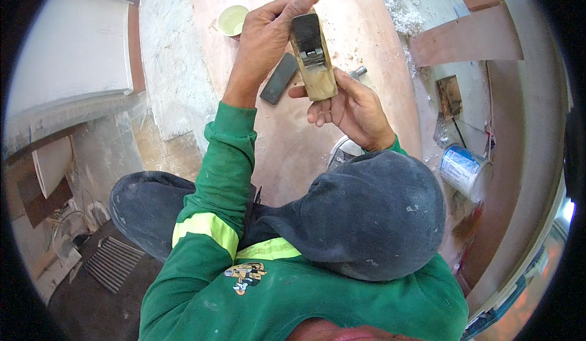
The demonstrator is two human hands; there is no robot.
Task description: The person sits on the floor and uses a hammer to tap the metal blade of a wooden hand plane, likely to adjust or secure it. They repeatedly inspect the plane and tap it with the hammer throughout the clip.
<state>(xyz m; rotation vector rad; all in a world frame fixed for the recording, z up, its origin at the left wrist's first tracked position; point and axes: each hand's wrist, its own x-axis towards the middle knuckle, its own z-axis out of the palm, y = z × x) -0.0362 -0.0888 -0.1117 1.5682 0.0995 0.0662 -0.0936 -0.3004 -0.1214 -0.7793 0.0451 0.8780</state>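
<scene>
Both hands raise a small wooden hand plane [320, 79] above the board, its dark iron [306, 31] turned up toward me. My left hand [268, 32] grips the far end, thumb along the top and the other fingers partly hidden behind. At the near end, my right hand [360, 109] holds the wooden body, thumb against its right side and fingers curled beneath. A dark grey sharpening stone [279, 79] lies on the board just left of the plane. Behind my right thumb shows the metal end of a tool [359, 72], mostly hidden.
A pale green cup [232, 20] stands beside my left wrist. The pinkish board [274, 145] stretches under my bent knees [378, 213]. Off to the right are a blue and white can [464, 171], a small brown wooden piece [450, 97] and white shavings [403, 8].
</scene>
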